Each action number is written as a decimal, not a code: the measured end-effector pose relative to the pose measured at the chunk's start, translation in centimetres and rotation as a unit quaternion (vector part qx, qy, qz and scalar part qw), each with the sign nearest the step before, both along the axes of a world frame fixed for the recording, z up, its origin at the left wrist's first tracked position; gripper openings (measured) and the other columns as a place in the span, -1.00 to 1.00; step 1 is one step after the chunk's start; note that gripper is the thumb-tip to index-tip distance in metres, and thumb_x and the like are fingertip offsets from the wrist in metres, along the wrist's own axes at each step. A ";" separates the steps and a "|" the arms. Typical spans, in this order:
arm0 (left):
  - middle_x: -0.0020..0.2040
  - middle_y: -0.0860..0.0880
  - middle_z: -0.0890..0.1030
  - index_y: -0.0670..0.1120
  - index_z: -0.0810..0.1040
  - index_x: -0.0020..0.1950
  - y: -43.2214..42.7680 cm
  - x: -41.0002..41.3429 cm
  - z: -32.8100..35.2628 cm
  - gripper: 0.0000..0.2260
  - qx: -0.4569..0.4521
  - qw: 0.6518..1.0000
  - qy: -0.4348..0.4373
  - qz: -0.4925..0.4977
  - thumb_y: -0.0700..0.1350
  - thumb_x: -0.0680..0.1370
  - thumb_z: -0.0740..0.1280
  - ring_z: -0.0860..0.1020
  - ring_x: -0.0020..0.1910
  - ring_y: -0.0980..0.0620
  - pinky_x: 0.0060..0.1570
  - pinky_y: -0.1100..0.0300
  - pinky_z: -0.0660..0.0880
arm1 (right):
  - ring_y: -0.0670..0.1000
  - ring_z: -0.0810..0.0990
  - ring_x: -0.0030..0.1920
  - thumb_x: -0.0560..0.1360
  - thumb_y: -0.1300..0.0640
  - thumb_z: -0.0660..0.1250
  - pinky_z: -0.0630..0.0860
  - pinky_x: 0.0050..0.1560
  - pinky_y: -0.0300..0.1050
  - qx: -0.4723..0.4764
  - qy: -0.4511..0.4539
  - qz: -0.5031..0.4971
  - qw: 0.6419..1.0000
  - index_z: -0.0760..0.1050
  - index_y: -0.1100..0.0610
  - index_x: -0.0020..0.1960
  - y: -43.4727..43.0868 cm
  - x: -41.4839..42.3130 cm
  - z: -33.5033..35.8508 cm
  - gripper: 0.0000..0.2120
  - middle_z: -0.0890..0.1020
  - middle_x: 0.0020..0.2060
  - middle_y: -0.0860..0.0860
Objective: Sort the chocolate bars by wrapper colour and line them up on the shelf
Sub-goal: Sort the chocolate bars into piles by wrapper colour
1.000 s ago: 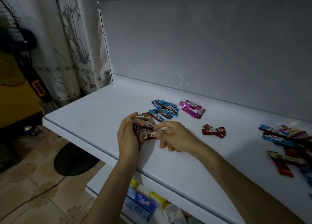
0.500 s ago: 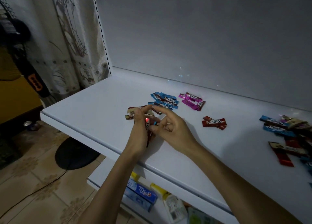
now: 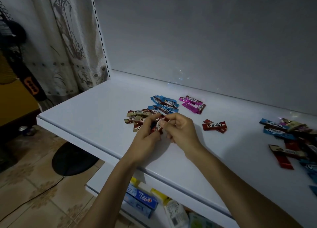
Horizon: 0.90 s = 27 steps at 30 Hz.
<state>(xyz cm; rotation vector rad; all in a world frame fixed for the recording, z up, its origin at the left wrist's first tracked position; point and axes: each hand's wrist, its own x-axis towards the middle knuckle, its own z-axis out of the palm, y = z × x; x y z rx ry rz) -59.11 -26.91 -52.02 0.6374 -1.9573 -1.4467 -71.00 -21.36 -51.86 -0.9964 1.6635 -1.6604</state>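
Observation:
On the white shelf (image 3: 89, 107) lie small groups of Choco bars: gold-brown ones (image 3: 137, 115), blue ones (image 3: 164, 104), pink ones (image 3: 193, 104) and red ones (image 3: 214, 125). A mixed unsorted pile (image 3: 291, 138) sits at the right edge. My left hand (image 3: 147, 138) and my right hand (image 3: 180, 130) meet just in front of the gold-brown group. Both pinch a small bunch of bars (image 3: 158, 125), red and white showing between the fingers. How many bars are in the bunch I cannot tell.
A lower shelf (image 3: 109, 191) holds a toothpaste box (image 3: 140, 200) and other packets. Left of the shelf are a patterned curtain (image 3: 68, 47), a standing fan with a black round base (image 3: 72, 159) and a cable on the tiled floor.
My hands have drawn slightly toward me from the gold-brown group. A gold-brown bar held a second ago now lies with its group. My right fingers have closed on the bunch in my left hand.

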 end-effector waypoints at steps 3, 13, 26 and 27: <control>0.20 0.22 0.38 0.13 0.26 0.40 -0.2 0.1 -0.3 -0.50 -0.021 0.999 -0.044 0.009 -0.37 0.60 0.14 0.40 0.16 0.25 0.07 0.49 0.36 | -0.12 0.47 -0.50 0.48 0.20 0.40 0.40 -0.50 -0.27 0.002 -0.042 -0.082 0.996 0.53 0.10 -0.07 0.1 -1.2 0.7 -0.94 0.56 -0.44 -0.05; 0.03 0.11 0.66 0.03 0.56 0.08 0.3 0.1 -0.1 -0.87 -0.035 0.999 -0.031 0.022 -0.09 0.61 0.25 0.54 -0.36 0.16 -0.21 0.31 0.54 | -0.12 0.35 -0.66 0.48 0.28 0.32 0.31 -0.58 -0.30 -0.057 -0.155 -0.320 0.933 0.49 0.20 -0.03 2.2 -7.8 2.4 -0.92 0.48 -0.60 -0.04; -0.18 -0.11 0.60 -0.03 0.68 -0.12 0.0 0.0 -0.3 -0.75 -0.044 0.999 -0.025 0.014 0.10 0.49 0.29 0.45 -0.36 0.14 -0.34 0.28 0.41 | -0.18 0.50 -0.39 0.47 -0.11 0.33 0.38 -0.42 -0.36 0.067 0.125 -0.033 0.989 0.55 -0.05 0.04 2.5 -4.7 3.6 -0.80 0.55 -0.36 -0.13; -0.20 -0.08 0.60 -0.01 0.67 -0.13 0.0 0.0 -0.3 -0.76 -0.058 0.998 -0.033 0.013 0.09 0.51 0.30 0.45 -0.34 0.11 -0.31 0.25 0.40 | -0.22 0.50 -0.40 0.47 -0.07 0.36 0.38 -0.43 -0.39 0.074 0.132 0.024 0.988 0.57 -0.06 0.02 2.1 -3.6 3.6 -0.84 0.56 -0.38 -0.13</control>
